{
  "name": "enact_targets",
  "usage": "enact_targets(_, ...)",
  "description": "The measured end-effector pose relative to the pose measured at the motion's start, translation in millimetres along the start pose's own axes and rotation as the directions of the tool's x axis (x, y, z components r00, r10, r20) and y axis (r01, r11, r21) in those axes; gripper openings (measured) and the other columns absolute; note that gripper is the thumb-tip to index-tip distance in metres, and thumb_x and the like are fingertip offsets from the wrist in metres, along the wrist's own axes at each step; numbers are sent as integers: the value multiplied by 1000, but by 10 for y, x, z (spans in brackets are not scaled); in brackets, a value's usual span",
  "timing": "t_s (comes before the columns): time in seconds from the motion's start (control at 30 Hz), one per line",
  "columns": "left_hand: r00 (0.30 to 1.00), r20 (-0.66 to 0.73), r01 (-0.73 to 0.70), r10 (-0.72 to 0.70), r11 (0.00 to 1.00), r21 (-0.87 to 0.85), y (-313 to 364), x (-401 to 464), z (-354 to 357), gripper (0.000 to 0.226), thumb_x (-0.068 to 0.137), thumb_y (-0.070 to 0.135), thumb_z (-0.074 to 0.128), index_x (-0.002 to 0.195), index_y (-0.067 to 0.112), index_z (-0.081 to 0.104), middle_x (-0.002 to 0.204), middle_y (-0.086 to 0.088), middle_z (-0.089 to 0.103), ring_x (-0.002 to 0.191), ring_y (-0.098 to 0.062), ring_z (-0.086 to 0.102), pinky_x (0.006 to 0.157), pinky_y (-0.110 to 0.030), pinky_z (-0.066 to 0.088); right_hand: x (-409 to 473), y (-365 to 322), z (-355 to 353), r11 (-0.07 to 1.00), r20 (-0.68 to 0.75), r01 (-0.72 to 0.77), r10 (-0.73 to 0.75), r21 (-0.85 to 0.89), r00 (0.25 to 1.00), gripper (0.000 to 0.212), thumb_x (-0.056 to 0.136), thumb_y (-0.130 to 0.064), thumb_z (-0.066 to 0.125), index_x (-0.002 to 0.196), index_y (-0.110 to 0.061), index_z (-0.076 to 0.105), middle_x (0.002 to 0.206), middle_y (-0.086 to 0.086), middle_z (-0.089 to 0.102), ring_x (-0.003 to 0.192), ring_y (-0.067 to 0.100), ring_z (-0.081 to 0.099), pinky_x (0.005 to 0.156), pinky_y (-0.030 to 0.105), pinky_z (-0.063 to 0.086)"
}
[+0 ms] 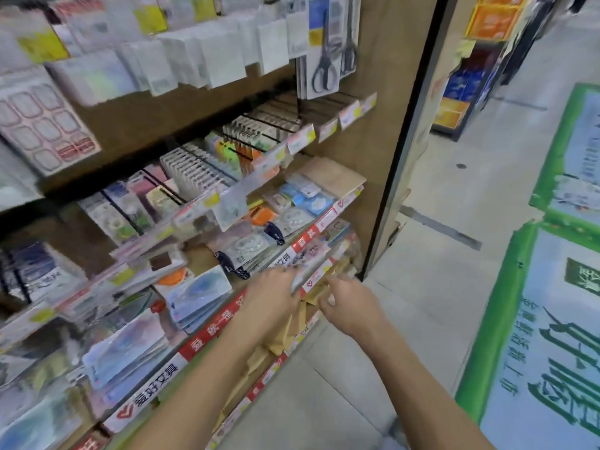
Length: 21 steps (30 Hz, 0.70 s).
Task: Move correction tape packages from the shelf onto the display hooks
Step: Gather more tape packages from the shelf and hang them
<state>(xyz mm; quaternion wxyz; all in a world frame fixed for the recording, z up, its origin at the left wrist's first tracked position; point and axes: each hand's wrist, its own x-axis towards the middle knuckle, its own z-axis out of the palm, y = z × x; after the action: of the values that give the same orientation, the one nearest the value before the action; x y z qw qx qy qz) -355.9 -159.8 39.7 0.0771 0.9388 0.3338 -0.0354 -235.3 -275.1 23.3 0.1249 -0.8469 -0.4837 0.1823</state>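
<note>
From the head camera, blurred by motion, both bare forearms reach down to the front lip of a shelf (pixel 207 339) whose red and white price strip runs diagonally from lower left to upper right. The left hand (pixel 271 295) lies at that lip, fingers stretched forward onto a flat package (pixel 308 254) at the shelf's front edge; whether the fingers pinch it or only rest on it I cannot tell through the blur. The right hand (pixel 349 303) sits just beside it, over the edge, fingers curled above a row of brown envelopes (pixel 285 332) standing on the tier beneath; a grip on anything cannot be made out.

The correction tape packages (pixel 198 293) lie flat in overlapping stacks on the shelf, left of the left hand, with more of them further left and lower; their number cannot be counted in the blur. Above the shelf, display hooks (pixel 207 167) jut forward in a row, each loaded with cards and ending in a price tag; at least six hooks show. Two pairs of scissors (pixel 326 64) hang at the top right.

To the right the shelving ends at a brown side panel (pixel 394 92) with a dark vertical edge. Beyond it the pale floor (pixel 448 287) lies open, bordered by two green-framed floor posters (pixel 552 319).
</note>
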Motion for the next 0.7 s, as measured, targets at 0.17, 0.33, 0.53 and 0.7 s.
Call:
enact_targets(0.17, 994, 18, 105, -105, 994, 22, 222, 633, -3, 28, 98, 34, 48, 114, 15, 61, 107, -6, 62, 101, -29, 61, 77, -38, 51, 680, 443, -265, 995, 17, 97, -97, -31, 995, 36, 95, -29, 52, 126, -13, 58, 122, 9, 61, 115, 30, 57, 85, 38, 48)
enact_targets(0.33, 969, 1, 247, -247, 969, 3, 514, 1167, -54, 32, 97, 40, 52, 121, 19, 60, 110, -4, 64, 99, -26, 62, 79, -40, 53, 1238, 863, -596, 968, 52, 249, -248, -21, 967, 46, 96, -32, 55, 139, -15, 52, 138, 7, 54, 121, 30, 56, 93, 38, 47)
enact_targets(0.53, 917, 31, 396, -397, 918, 26, 696, 1529, -31, 41, 99, 47, 49, 128, 21, 59, 114, -3, 65, 104, -26, 63, 78, -35, 49, 1813, 1124, -721, 907, 170, 420, -408, -35, 897, 46, 94, -33, 57, 136, -15, 53, 130, 9, 59, 122, 31, 52, 93, 44, 51)
enact_targets(0.7, 845, 80, 531, -529, 848, 2, 715, 1669, 70, 39, 99, 42, 50, 130, 20, 58, 123, -5, 64, 112, -27, 61, 90, -40, 50, 2235, 1167, -632, 877, 298, 479, -452, -21, 841, 42, 96, -34, 55, 133, -14, 55, 130, 12, 59, 118, 32, 58, 96, 40, 49)
